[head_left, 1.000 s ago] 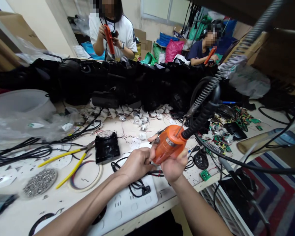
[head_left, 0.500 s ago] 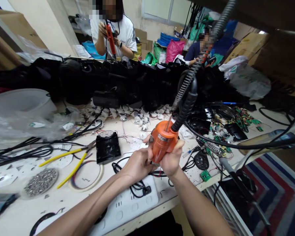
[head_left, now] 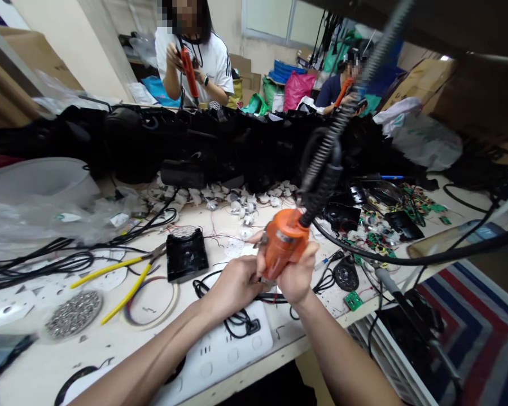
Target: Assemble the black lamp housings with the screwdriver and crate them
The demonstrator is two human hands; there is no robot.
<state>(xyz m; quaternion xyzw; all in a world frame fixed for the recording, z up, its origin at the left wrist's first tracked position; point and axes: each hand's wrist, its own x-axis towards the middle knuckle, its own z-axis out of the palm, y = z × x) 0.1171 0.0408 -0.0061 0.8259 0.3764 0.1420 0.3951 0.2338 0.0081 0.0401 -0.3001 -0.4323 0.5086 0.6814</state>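
An orange electric screwdriver (head_left: 283,242) hangs from a coiled spring (head_left: 328,135), its black cable running upward. My right hand (head_left: 298,276) is wrapped round the screwdriver's body. Close beside it on the left, my left hand (head_left: 239,282) has its fingers bent together under the tool. Whatever they pinch is hidden, as is the driver's tip; thin red wires show just below. Under my hands lie a looped black cord (head_left: 237,324) and a white power strip (head_left: 220,355). An open black plastic housing (head_left: 187,256) rests left of my left hand.
Yellow-handled pliers (head_left: 129,285), a tape roll (head_left: 174,304) and a dish of screws (head_left: 74,314) lie to the left. Small white motor parts (head_left: 245,206) and a heap of black housings (head_left: 237,141) stand behind. Circuit boards (head_left: 353,300) lie right. Two people work opposite, holding orange tools.
My hands and the screwdriver stay almost in place; the screwdriver's top has shifted very slightly right. Across the table, the person at the right has moved their orange tool a little left.
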